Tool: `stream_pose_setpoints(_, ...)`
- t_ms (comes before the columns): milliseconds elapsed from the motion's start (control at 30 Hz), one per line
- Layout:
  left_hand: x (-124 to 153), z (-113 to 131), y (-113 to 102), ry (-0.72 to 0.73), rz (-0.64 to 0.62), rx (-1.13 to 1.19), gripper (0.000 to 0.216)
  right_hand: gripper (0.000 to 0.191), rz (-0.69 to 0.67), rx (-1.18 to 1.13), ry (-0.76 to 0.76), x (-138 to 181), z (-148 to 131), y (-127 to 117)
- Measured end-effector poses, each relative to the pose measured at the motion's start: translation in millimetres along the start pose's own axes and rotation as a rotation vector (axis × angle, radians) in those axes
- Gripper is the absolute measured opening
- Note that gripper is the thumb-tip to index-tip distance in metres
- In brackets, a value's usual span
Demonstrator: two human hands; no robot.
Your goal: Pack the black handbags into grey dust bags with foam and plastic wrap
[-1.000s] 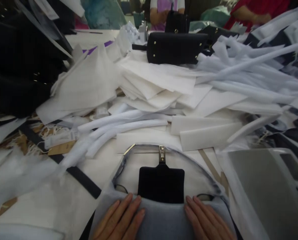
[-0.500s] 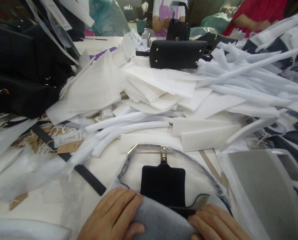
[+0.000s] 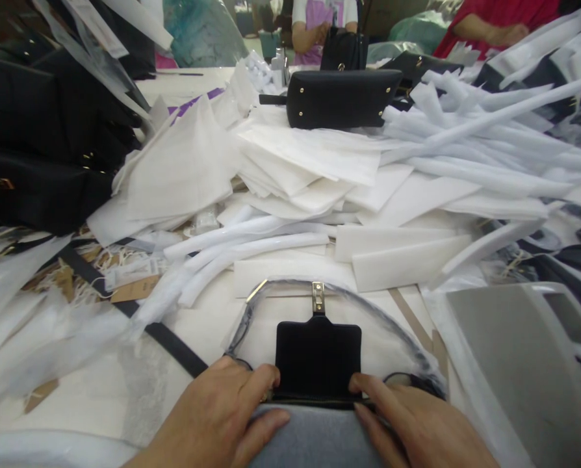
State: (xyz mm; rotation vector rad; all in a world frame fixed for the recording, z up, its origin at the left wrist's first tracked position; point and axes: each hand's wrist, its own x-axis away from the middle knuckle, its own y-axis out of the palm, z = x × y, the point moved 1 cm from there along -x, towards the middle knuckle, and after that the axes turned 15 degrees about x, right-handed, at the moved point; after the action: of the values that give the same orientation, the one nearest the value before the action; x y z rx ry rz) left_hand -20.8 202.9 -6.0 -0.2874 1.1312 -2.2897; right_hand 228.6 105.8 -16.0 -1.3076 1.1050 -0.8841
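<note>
Across the frame spreads a white desk (image 3: 197, 325), its middle heaped with white foam sheets (image 3: 310, 153). At bottom center lies the handbag (image 3: 314, 435), grey over its front, its plastic-wrapped handle (image 3: 390, 316) arching higher up the frame. The left hand (image 3: 227, 413) and right hand (image 3: 412, 419) touch its top edge on either side, thumb and fingers slightly apart on each; whether they clamp the edge, I cannot tell. Between them extends a black flap (image 3: 317, 357), tipped by a gold-toned clasp plate (image 3: 318, 299).
</note>
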Motion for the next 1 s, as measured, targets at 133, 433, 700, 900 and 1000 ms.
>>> stream_pose_setpoints(133,-1.2,-0.4,8.9,0.011,-0.005,-0.171,0.041,0.042,0.059,0.173,-0.023,-5.1,-4.9,10.0)
stream_pose_setpoints(433,-2.6,-8.1,19.8,-0.066,-0.211,-0.253,0.019,0.037,0.057,0.149,-0.014,-0.9,-6.5,20.7)
stream_pose_setpoints(700,2.0,22.1,42.4,0.32,0.103,-0.35,0.036,0.048,0.195,0.014,0.008,-2.6,-16.6,20.1)
stream_pose_setpoints(900,26.2,26.8,44.7,0.287,0.11,-0.298,0.04,0.056,0.16,-0.069,-0.034,4.2,-16.0,17.9)
stream_pose_setpoints(1000,39.7,30.4,39.8,0.288,0.028,-0.292,0.056,0.047,0.121,-0.021,-0.092,16.2,-17.3,10.2)
